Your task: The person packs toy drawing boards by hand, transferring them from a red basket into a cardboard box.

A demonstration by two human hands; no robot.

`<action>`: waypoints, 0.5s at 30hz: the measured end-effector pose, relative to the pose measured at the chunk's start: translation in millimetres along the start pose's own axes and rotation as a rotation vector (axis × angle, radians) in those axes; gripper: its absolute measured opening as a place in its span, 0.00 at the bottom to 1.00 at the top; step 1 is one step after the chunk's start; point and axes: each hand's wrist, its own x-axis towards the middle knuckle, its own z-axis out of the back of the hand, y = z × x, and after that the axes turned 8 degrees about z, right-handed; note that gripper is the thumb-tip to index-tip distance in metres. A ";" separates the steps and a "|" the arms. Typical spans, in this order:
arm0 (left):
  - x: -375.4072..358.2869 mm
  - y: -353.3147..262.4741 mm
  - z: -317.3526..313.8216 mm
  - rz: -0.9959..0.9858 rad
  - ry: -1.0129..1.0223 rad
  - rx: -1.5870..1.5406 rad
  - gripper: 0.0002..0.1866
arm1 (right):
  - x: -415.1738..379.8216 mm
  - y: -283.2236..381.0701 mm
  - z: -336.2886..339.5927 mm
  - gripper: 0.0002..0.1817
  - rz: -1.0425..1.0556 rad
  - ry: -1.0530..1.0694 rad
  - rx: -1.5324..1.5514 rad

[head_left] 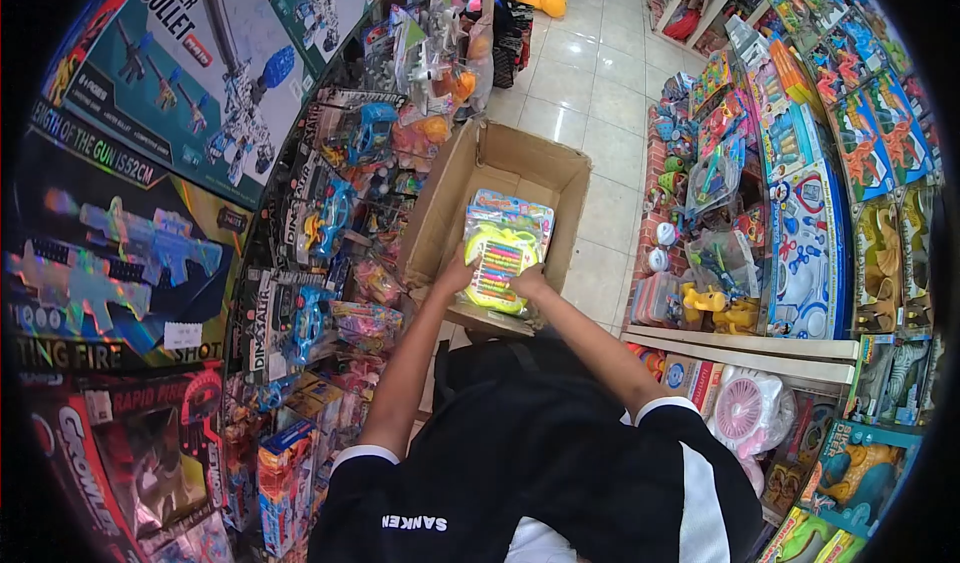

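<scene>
Left hand point(457, 275) and right hand point(529, 282) hold yellow pack point(502, 263) between them by 2 opposite edges, probably for steadiness. Open cardboard box point(437, 208) around hands; colourful packaging point(520, 211) just beyond them, inside box.

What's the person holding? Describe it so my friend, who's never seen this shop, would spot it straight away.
By the tiled floor, find the open cardboard box. At its opening, the left hand and right hand hold a flat pack by its sides. Its bright yellow-green border around stacked coloured strips sets it apart from the bluish, multicoloured packaging just beyond it.
</scene>
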 end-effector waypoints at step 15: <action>23.2 4.0 -11.8 0.177 0.163 0.760 0.58 | 15.9 -28.5 -15.8 0.62 -0.084 0.093 -0.037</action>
